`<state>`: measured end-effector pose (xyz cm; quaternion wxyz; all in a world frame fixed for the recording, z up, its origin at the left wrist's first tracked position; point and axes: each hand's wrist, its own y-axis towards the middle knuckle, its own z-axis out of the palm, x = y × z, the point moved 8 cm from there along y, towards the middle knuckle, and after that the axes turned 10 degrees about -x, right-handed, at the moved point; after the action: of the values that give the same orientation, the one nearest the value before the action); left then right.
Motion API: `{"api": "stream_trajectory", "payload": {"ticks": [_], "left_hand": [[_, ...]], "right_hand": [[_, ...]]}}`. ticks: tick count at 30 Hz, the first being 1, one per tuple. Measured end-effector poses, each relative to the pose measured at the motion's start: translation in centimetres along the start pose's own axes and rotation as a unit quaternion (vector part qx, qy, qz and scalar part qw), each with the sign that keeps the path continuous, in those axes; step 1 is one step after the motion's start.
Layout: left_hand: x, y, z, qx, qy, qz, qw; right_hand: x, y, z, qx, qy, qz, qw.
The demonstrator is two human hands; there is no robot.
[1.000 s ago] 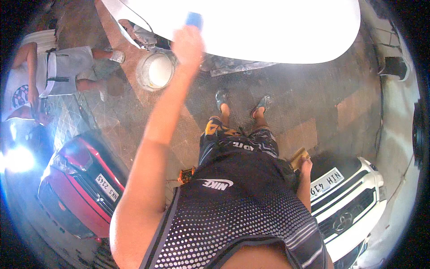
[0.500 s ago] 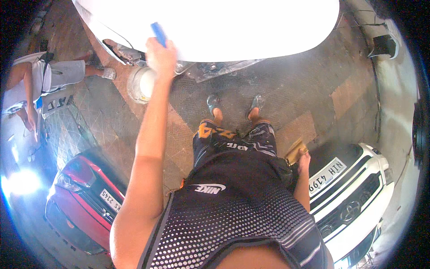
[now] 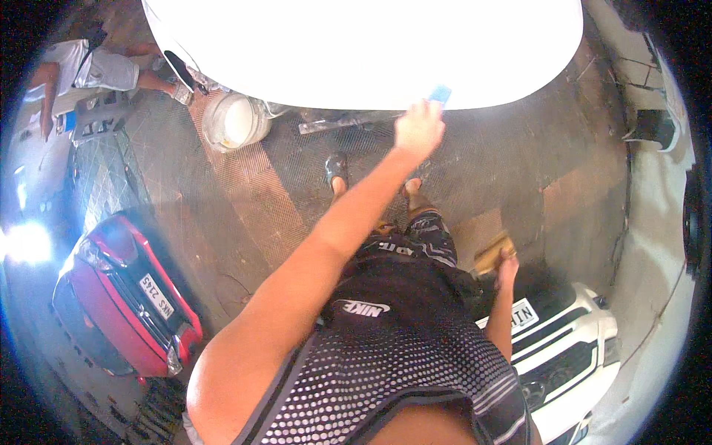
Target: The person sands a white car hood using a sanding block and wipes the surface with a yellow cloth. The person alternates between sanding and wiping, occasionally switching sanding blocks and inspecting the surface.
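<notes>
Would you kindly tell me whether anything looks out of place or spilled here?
Nothing looks clearly spilled or damaged. The one untidy spot is a greyish strip jutting from beneath the white panel's near edge, to the right of the bucket; it looks stray, though I cannot tell what it is.

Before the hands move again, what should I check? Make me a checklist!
1. Left hand has hold of the blue block: ok.
2. Blue block is at the near edge of the big white panel: ok. Whether it presses on it: cannot tell.
3. Right hand has hold of the yellowish piece: ok.
4. Bucket stands on the floor, clear of the dark left shoe: ok.
5. The other person is off to the left, away from both hands: ok.
6. Panel's surface is smooth: cannot tell, since it shows as bright, blank white.
</notes>
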<state>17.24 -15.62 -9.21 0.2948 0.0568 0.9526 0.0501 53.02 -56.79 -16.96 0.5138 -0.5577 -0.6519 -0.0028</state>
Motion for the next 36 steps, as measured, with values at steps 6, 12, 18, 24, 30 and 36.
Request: {"api": "stream_trajectory", "payload": {"ticks": [6, 12, 18, 24, 30, 36], "left_hand": [[-9.0, 0.0, -0.7, -0.008, -0.209, -0.041, 0.977], [-9.5, -1.8, -7.0, -0.065, -0.249, -0.041, 0.966], [-4.1, -3.3, -14.4, -0.186, -0.186, -0.068, 0.963], [9.7, -2.2, -21.2, -0.295, -0.401, -0.310, 0.810], [20.1, 6.0, -31.1, -0.387, -0.036, -0.208, 0.897], [24.4, 17.3, -32.4, -0.346, 0.098, -0.197, 0.912]], "right_hand": [[17.8, 5.2, 10.4, 0.135, 0.107, -0.054, 0.984], [31.7, -5.4, 26.1, 0.341, 0.166, -0.044, 0.924], [35.4, -14.5, 33.0, 0.470, 0.134, -0.069, 0.870], [33.2, -14.0, 36.2, 0.491, 0.094, -0.053, 0.864], [28.2, -7.1, 35.7, 0.348, 0.041, -0.027, 0.936], [15.1, 10.3, 14.1, 0.034, 0.012, 0.034, 0.999]]}}
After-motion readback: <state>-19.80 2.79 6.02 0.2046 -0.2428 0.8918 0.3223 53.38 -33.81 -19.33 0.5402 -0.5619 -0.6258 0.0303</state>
